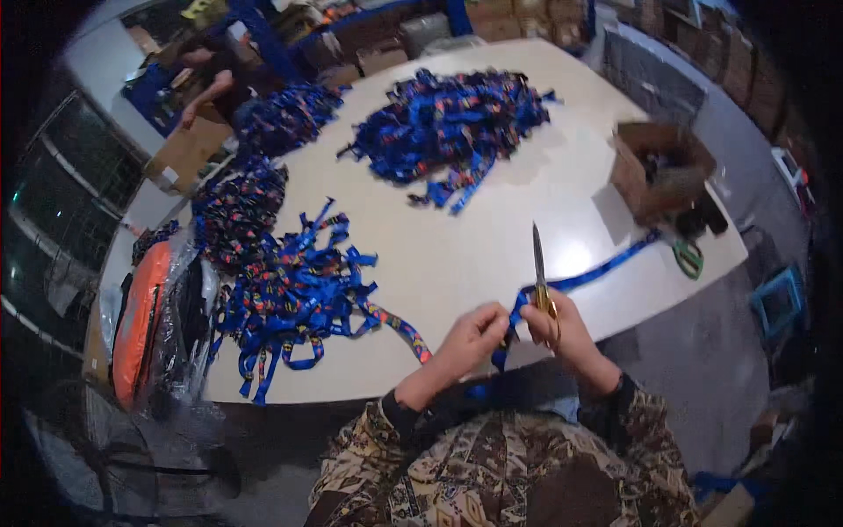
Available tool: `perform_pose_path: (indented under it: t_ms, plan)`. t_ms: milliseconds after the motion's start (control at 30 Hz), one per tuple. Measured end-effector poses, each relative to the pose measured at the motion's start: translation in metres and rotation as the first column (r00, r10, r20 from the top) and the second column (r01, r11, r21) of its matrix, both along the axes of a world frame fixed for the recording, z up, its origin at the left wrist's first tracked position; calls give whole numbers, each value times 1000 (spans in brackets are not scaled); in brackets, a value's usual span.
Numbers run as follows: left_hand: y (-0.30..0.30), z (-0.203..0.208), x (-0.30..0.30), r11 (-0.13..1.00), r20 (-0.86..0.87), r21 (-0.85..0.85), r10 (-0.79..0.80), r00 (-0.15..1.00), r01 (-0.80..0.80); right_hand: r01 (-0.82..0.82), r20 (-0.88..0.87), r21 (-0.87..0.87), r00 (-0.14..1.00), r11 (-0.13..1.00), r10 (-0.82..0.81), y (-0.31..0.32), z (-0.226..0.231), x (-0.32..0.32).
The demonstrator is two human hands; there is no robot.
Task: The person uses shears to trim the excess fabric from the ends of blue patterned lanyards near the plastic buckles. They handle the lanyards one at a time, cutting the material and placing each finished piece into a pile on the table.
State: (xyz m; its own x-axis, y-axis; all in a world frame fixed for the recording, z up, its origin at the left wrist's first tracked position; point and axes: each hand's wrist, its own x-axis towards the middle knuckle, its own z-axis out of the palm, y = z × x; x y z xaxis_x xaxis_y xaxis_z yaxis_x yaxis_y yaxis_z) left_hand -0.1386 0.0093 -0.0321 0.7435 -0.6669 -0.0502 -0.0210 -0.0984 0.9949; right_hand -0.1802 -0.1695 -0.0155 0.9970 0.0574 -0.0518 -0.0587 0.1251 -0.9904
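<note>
My right hand (566, 332) is closed on a pair of scissors (540, 259) with gold handles, the blades pointing up and away from me. Close beside it, my left hand (474, 341) pinches a blue ribbon strap (606, 266) near the table's front edge. One stretch of this strap runs off to the right across the tabletop, and a short end hangs between my hands. Left of my left hand, a patterned strap (399, 325) trails out of a heap of blue straps (294, 290).
More strap heaps lie on the white table (492, 255), including a large far pile (448, 123). An open cardboard box (659, 171) stands at right, near green-handled scissors (689, 259). An orange plastic-wrapped bundle (140, 325) sits at left. Another person (211, 83) is at the far left.
</note>
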Motion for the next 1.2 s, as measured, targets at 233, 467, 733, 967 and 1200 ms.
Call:
perform_pose_path:
  t_ms: [233, 467, 733, 967, 1200]
  plan:
    - [-6, 16, 1, 991, -115, -98, 75, 991, -86, -53, -117, 81, 991, 995, 62, -5, 4, 9]
    - [-1, 13, 2, 995, 44, -61, 76, 996, -73, -280, -187, 241, 926, 929, 328, -37, -2, -26]
    - [-7, 17, -4, 989, 320, 83, 92, 943, -125, -447, -257, 109, 850, 888, 459, -48, 13, -54]
    - [-16, 20, -5, 985, 416, 133, 45, 908, -110, -424, -279, 125, 853, 897, 442, -51, 4, -55]
    - [-15, 23, -8, 976, 477, 181, 22, 879, -122, -405, -294, 100, 861, 909, 416, -48, 4, -57]
